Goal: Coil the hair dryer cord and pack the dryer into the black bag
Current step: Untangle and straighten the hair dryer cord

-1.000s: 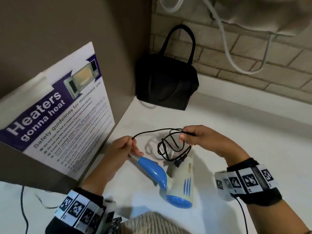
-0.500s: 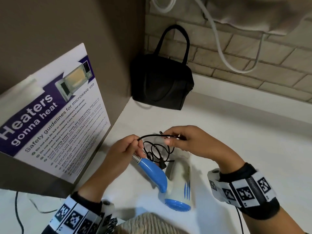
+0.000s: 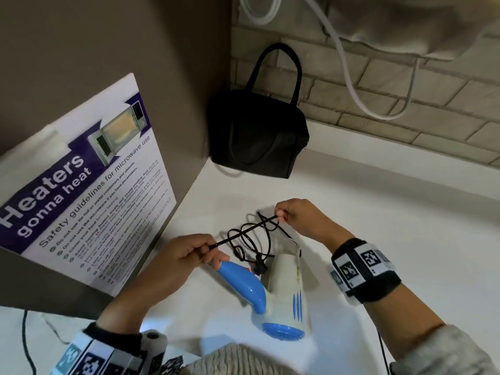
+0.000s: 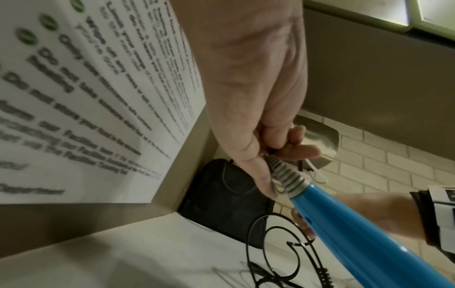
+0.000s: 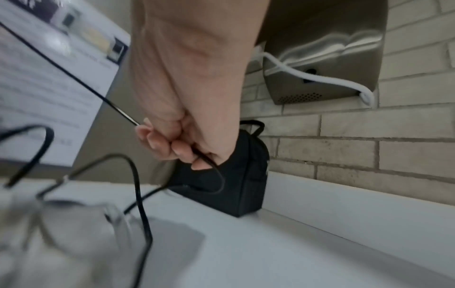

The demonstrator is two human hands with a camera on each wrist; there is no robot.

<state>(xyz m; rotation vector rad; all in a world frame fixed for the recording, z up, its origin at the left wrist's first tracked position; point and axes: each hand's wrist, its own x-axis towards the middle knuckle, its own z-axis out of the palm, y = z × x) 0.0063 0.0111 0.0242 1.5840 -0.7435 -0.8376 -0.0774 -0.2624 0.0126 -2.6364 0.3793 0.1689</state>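
The white and blue hair dryer [image 3: 284, 290] lies on the white counter [image 3: 392, 239], its blue handle [image 4: 364, 239] pointing toward my left hand [image 3: 184, 263]. That hand grips the black cord [image 3: 243, 234] where it leaves the grey strain relief [image 4: 283, 175]. My right hand [image 3: 300, 220] pinches the cord [image 5: 118, 109] farther along, so a straight stretch runs between the hands. Loose loops and the plug [image 3: 259, 266] hang below, over the dryer. The black bag [image 3: 257, 136] stands shut in the back corner, beyond both hands.
A brown panel with a microwave safety poster [image 3: 89, 185] stands close on the left. A brick wall [image 3: 405, 90] runs behind, with a white cable [image 3: 349, 69] looping down it. A steel wall unit [image 5: 327, 48] hangs above the bag.
My right hand has moved up and away from the left, pulling the cord between them into a taut straight line. The hanging loops have shifted with it. The dryer stays put.
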